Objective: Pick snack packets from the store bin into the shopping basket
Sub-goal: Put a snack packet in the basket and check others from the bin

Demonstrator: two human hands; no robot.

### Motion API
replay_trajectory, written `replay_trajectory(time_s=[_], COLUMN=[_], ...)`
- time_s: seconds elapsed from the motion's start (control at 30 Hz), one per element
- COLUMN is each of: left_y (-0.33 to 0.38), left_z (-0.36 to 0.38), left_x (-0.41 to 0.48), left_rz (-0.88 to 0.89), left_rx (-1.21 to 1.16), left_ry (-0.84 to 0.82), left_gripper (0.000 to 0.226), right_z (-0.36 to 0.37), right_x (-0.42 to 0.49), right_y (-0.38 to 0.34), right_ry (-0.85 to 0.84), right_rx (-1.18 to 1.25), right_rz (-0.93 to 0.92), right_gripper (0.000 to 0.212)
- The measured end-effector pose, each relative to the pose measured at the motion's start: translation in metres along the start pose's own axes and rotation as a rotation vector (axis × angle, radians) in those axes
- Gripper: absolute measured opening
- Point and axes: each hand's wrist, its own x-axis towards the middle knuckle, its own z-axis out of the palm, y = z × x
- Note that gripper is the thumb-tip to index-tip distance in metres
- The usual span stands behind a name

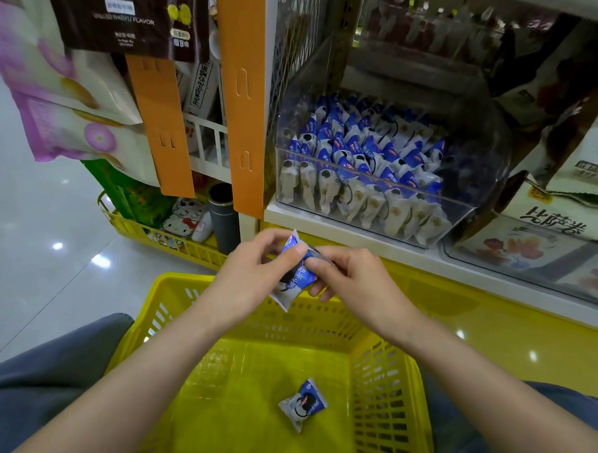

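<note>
Left hand (254,275) and right hand (351,280) together pinch one blue packet (297,279) at centre frame, above the yellow basket (171,289) far rim. Better to bring it over the basket floor, then release.

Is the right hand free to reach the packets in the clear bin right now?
Probably not yet. The right hand is pinching a packet together with the left hand above the basket. The bin looks open on top, so once it lets go the way seems free.

yellow lattice basket (386,384), blue-and-white snack packets (362,153), orange shelf strips (241,97)
</note>
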Motion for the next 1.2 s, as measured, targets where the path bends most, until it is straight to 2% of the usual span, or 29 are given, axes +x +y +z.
replay_trajectory(time_s=[0.13,0.27,0.4,0.53,0.67,0.83,0.97,1.03,1.1,1.2], left_y=[0.003,0.003,0.004,0.006,0.005,0.003,0.006,0.008,0.008,0.011], left_z=[0.000,0.002,0.002,-0.002,-0.004,-0.004,-0.007,-0.005,0.000,0.002], left_x=[-0.003,-0.003,-0.003,-0.001,0.000,0.000,0.002,0.002,0.000,-0.002], left_rz=[0.064,0.000,0.014,0.027,-0.006,-0.158,-0.186,-0.174,-0.128,-0.021], left_rx=[-0.003,-0.023,-0.075,-0.130,-0.264,-0.479,-0.580,-0.539,-0.438,-0.344], left_ry=[-0.035,-0.073,-0.031,0.079,0.215,0.229,0.173,0.081,0.026,0.055], left_gripper=[0.014,0.007,0.009,0.023,0.021,0.024,0.020,0.010,0.012,0.015], right_z=[-0.003,-0.002,0.001,0.005,0.009,0.011,0.012,0.011,0.007,0.000], right_x=[0.002,0.004,0.002,-0.001,-0.005,-0.003,-0.002,0.001,0.006,0.009], right_y=[0.004,0.007,0.003,-0.005,-0.009,-0.011,-0.013,-0.016,-0.018,-0.023], right_ry=[0.106,0.206,0.197,0.116,0.012,0.074,0.146,0.197,0.224,0.200], right_rx=[0.056,-0.010,-0.045,0.010,0.037,0.016,0.059,0.168,0.295,0.417], right_rz=[0.039,0.031,0.014,-0.002,0.021,-0.007,-0.027,-0.005,0.047,0.054], right_gripper=[0.017,0.022,0.031,0.016,0.036,0.045,0.031,0.025,0.022,0.020])
